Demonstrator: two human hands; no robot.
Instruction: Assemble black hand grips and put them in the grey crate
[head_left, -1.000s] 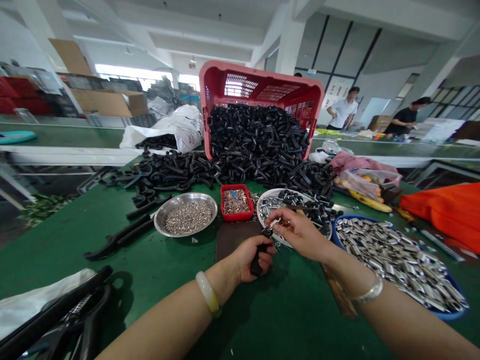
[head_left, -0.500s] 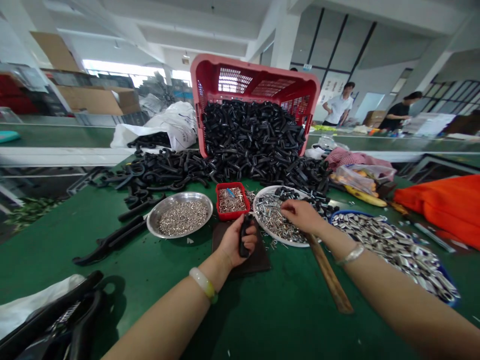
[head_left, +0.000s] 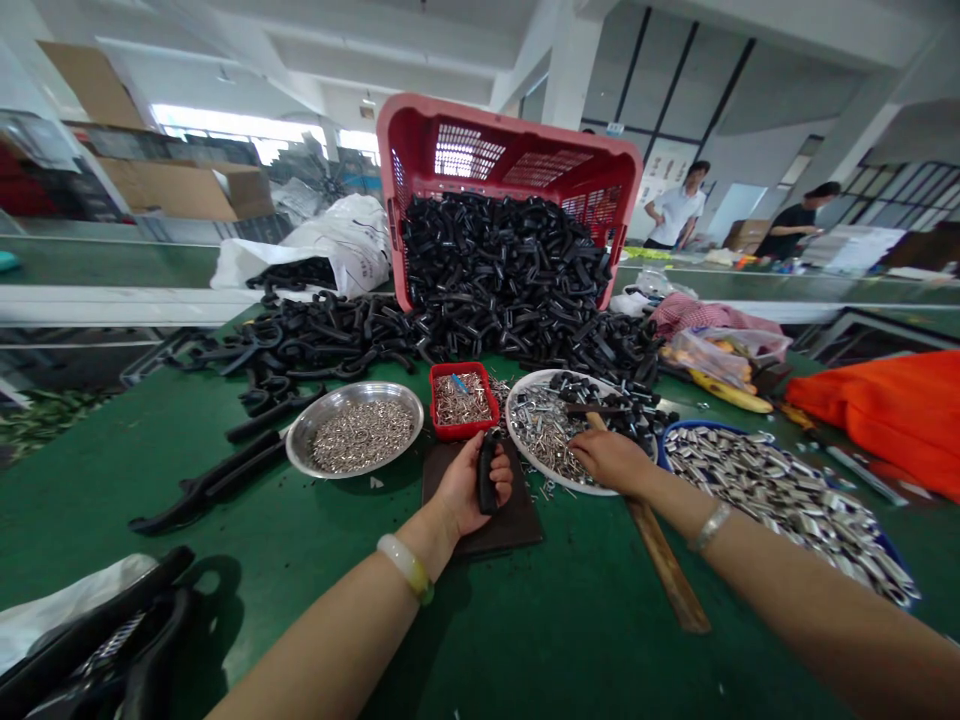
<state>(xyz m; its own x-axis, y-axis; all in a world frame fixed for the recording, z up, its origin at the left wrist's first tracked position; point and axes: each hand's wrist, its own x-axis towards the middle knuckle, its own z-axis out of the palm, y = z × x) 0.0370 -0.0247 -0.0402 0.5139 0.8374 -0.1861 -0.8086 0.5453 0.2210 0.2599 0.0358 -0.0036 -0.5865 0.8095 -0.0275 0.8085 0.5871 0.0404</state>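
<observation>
My left hand [head_left: 459,492] is wrapped round a black plastic handle-shaped piece [head_left: 487,482], held upright above a dark flat pad [head_left: 506,535]. My right hand [head_left: 616,463] reaches into a white round tray [head_left: 511,428] of small metal pins and black-headed parts. Its fingertips are pinched together at the pins; whatever is between them is too small to make out. Under the right wrist runs the wooden handle of a hammer [head_left: 664,565], whose head rests over the tray. A small red box [head_left: 454,433] of pins stands just beyond my left hand.
A steel bowl [head_left: 298,458] of small metal pieces is on the left. To the right is a blue tray [head_left: 906,565] of metal sleeves. Behind, a tipped red crate [head_left: 510,118] spills black parts [head_left: 502,270]. Two people [head_left: 679,205] stand farther back.
My right hand has moved slightly right and lower within the tray, uncovering the upper hammer handle. The black piece in my left hand has turned slightly.
</observation>
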